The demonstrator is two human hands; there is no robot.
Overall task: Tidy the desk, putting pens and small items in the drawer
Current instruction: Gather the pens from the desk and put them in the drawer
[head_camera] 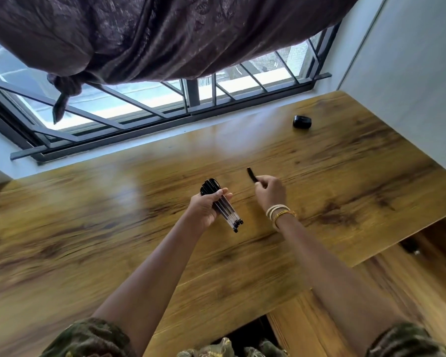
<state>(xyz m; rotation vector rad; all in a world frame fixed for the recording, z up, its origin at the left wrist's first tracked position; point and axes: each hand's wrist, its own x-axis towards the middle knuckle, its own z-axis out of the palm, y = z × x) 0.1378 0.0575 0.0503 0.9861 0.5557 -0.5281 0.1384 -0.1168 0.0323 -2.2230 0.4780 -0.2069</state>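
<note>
Several pens (223,208) gripped in left hand (206,208), right hand (269,190) fingers pinching one black pen (251,174) above worktop (113,228); black item (302,121) remains, nothing stowed in a drawer yet.

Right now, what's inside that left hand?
The left hand grips a bundle of clear pens, black caps sticking out above, tips below. The fingers cover the barrels' middles, so an exact count cannot be made.
</note>
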